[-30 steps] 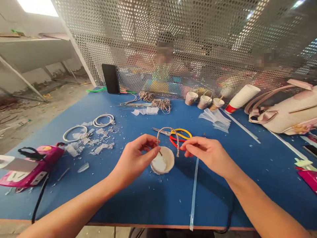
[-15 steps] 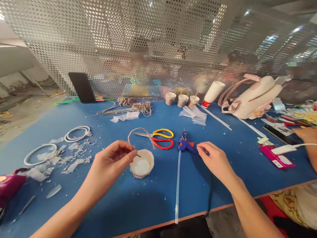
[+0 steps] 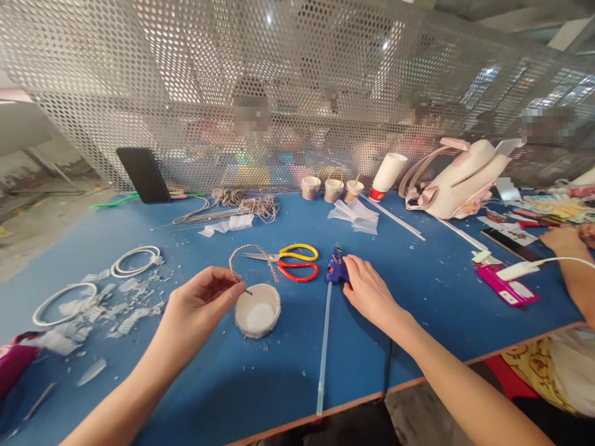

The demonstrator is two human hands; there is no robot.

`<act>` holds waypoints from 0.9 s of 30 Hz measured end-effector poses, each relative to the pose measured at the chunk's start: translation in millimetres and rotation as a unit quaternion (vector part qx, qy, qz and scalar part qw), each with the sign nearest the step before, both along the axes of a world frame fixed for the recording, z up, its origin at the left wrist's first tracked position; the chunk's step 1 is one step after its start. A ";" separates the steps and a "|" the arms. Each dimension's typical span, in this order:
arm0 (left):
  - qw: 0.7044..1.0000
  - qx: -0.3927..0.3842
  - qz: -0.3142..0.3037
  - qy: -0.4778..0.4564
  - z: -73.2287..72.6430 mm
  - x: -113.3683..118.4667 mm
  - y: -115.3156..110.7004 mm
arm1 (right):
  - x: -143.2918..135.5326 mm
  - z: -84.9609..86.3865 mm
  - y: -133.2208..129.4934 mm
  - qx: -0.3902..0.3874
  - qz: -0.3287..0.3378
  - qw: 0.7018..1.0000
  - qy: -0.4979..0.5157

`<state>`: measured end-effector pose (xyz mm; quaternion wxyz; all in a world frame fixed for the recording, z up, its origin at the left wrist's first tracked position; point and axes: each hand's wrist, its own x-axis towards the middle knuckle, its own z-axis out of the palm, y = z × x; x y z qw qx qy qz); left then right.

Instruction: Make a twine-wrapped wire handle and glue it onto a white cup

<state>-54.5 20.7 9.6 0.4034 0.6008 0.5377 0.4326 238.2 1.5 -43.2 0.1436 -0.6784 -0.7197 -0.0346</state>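
A curved length of braided cord (image 3: 253,246) is pinched between the thumb and fingers of my left hand (image 3: 207,310). Its loop arches up and over toward the scissors (image 3: 297,263), which have yellow and red handles and lie just behind. Right beside that hand stands a small pale cup (image 3: 258,311) with a rough, wrapped wall and a white bottom. My right hand (image 3: 369,288) has its fingers around the handle of a blue hot glue gun (image 3: 334,266); the hand covers much of the grip. A long clear glue stick (image 3: 324,347) runs from the gun toward the table's front edge.
White rings (image 3: 136,261) and paper scraps lie at left. Twine (image 3: 258,207), a propped phone (image 3: 143,174), small cups (image 3: 333,190), stacked paper cups (image 3: 389,176) and a backpack (image 3: 465,179) line the mesh. A power strip (image 3: 506,285) and another person's arm (image 3: 567,254) are at right.
My right hand has moved left onto the glue gun's handle and closed around it. The left hand still holds the cord beside the cup. The whole view has shifted slightly.
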 end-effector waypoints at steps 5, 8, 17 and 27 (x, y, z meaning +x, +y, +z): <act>1.000 -0.001 -0.012 -0.020 1.8 3.9 -4.1 | 5.8 -5.3 14.8 0.002 0.001 0.997 0.076; 0.999 -0.005 -0.014 -0.036 3.6 5.0 -5.5 | 14.1 0.3 13.2 0.026 -0.018 0.986 0.162; 0.998 -0.017 -0.012 -0.055 4.4 3.2 -5.5 | -21.6 53.4 -26.8 -0.146 0.048 0.776 0.612; 0.979 -0.090 0.013 -0.184 4.0 2.3 1.5 | -52.5 48.9 -25.6 -0.207 0.038 0.827 0.521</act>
